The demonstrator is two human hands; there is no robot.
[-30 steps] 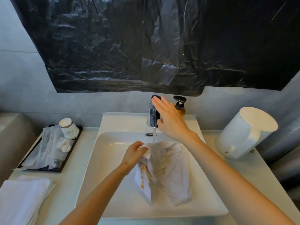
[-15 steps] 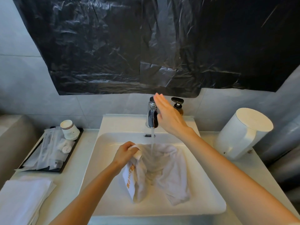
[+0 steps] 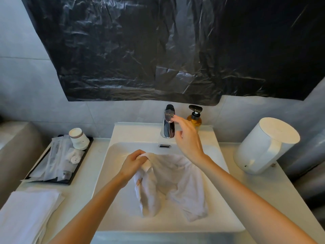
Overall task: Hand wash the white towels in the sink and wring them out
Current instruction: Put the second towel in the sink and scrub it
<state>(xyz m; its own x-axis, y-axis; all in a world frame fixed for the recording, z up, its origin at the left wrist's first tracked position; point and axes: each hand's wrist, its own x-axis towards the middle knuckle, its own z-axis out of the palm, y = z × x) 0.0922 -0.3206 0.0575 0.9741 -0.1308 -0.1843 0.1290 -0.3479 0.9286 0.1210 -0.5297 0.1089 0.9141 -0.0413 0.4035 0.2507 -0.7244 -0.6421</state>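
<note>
Left hand [image 3: 133,162] is wrapped round the towel [image 3: 175,175] in the sink [image 3: 133,132]. Right hand's [image 3: 188,138] held loose, empty, at the sink's tap [image 3: 168,127].

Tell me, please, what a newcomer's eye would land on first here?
The crumpled black plastic sheet covering the wall above the sink dominates. Below it, the left hand grips a white towel bunched in the sink, while the right hand reaches a fingertip to the chrome faucet behind.

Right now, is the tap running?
Off, it seems: no stream falls from the faucet onto the towel in the sink.
</note>
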